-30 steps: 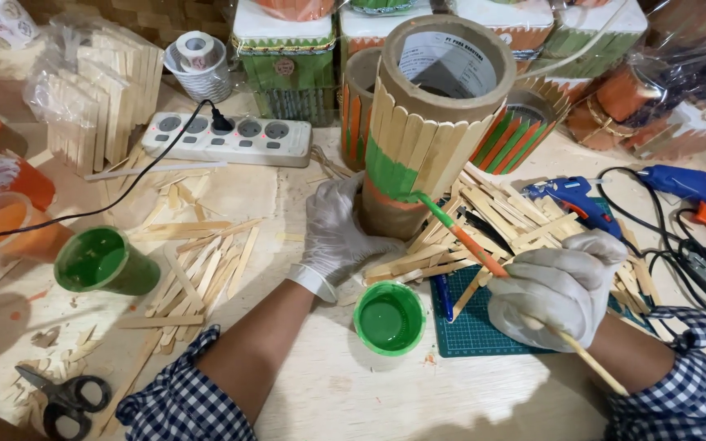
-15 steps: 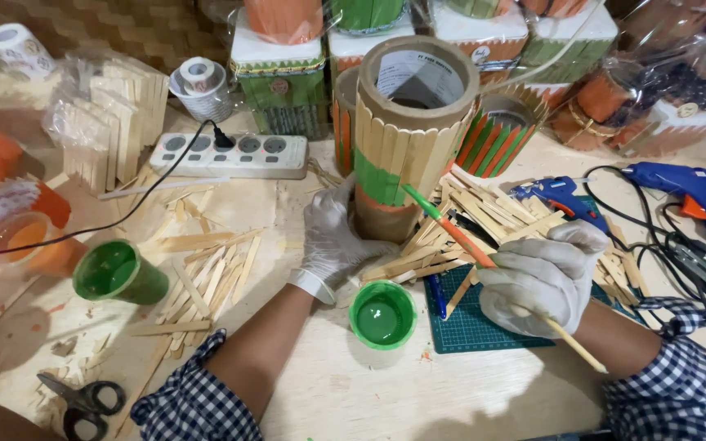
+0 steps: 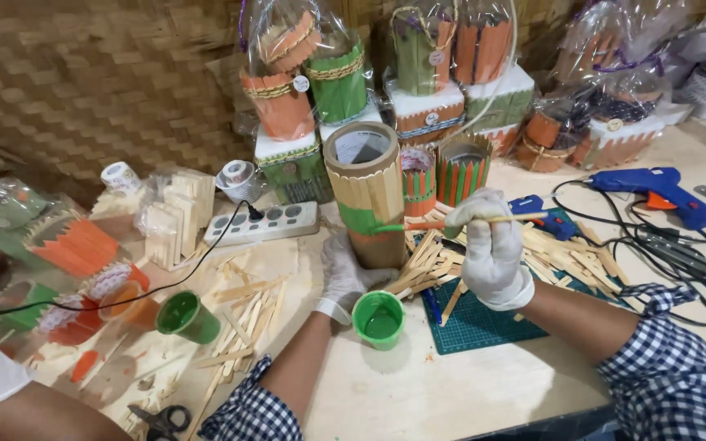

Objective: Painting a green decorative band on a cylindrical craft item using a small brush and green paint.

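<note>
Plywood tabletop [image 3: 418, 392] filled the whole near view, pale and littered with loose wooden sticks. Along its far edge stood a row of wrapped stick-clad pots [image 3: 418, 73] in orange and green, under clear film. Near the middle rose a tall stick-covered cylinder [image 3: 367, 196], upright, its lower part carrying a green painted band. To its right and nearer lay a dark green cutting mat [image 3: 484, 322] with a heap of sticks on its far side. A white power strip [image 3: 261, 224] lay left of the cylinder, and a blue glue gun [image 3: 655, 189] lay far right among black cables.

The left hand [image 3: 345, 273], in a white glove, gripped the cylinder's base from the near left; its fingers seemed wrapped round the far side, though I could not see them clearly. The right hand [image 3: 488, 245], also gloved, had its fingers pressed together, pinching a thin paintbrush [image 3: 459, 221] held level, the green tip touching the painted band. Just near the cylinder sat a small green paint cup [image 3: 379, 318]; a second green cup [image 3: 185, 317] stood well to the left. Scissors [image 3: 165, 420] lay at the near edge.
</note>
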